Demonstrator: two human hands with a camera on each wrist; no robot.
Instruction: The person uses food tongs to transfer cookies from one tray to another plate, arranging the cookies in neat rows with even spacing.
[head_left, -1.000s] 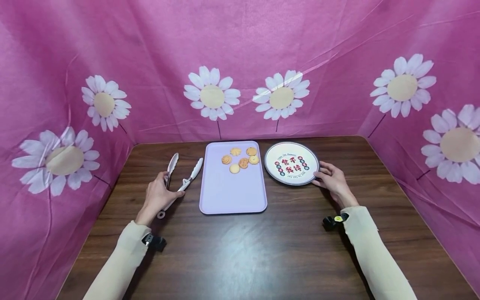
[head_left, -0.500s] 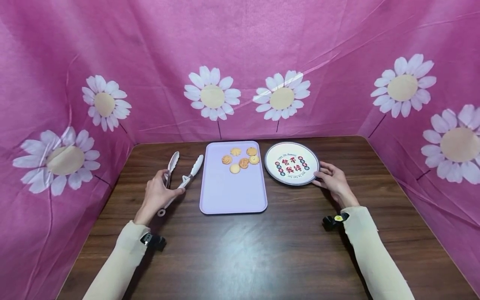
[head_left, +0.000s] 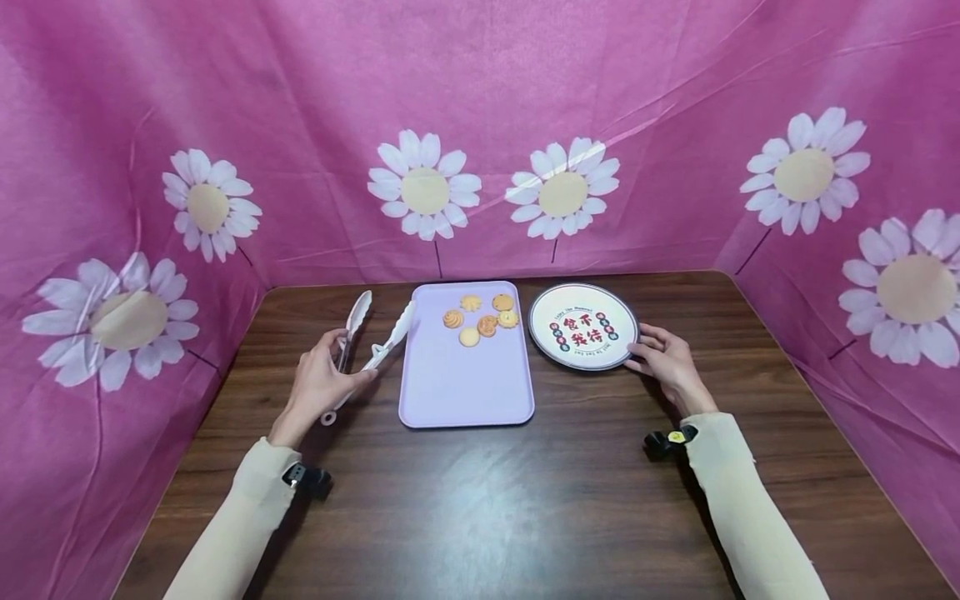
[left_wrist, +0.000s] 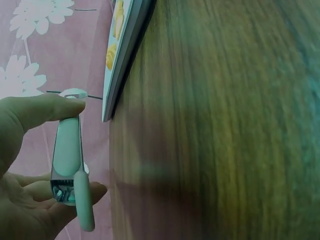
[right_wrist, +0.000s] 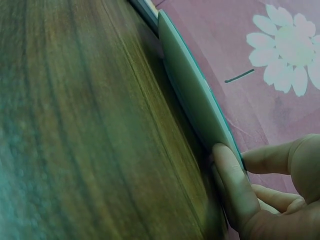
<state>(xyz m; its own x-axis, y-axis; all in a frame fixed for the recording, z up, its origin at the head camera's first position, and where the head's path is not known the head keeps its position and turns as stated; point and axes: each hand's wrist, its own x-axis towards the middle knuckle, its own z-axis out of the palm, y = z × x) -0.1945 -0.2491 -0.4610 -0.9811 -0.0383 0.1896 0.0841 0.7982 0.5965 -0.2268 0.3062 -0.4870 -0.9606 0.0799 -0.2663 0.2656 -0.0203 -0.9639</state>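
My left hand [head_left: 318, 379] grips a pair of white-tipped tongs [head_left: 392, 337] between thumb and fingers, arms spread apart. In the left wrist view the tongs [left_wrist: 67, 150] look raised off the table. One tip reaches the left edge of a lilac tray [head_left: 465, 392] in the head view; whether it touches is unclear. Several cookies [head_left: 487, 326] of different shapes lie on the tray's far half. At the right, my right hand [head_left: 667, 362] pinches the rim of a round white plate [head_left: 585, 297] with red lettering and a dark border. The plate's side [right_wrist: 190, 80] shows in the right wrist view.
The brown wooden table [head_left: 465, 508] carries the tray at its far middle, with the plate just to the right of it. A pink cloth [head_left: 480, 75] printed with white daisies stands behind and along both sides of the table.
My left hand has moved the tongs slightly forward and to the right, so one tip now overlaps the tray's edge. My right hand, the plate and the cookies look the same.
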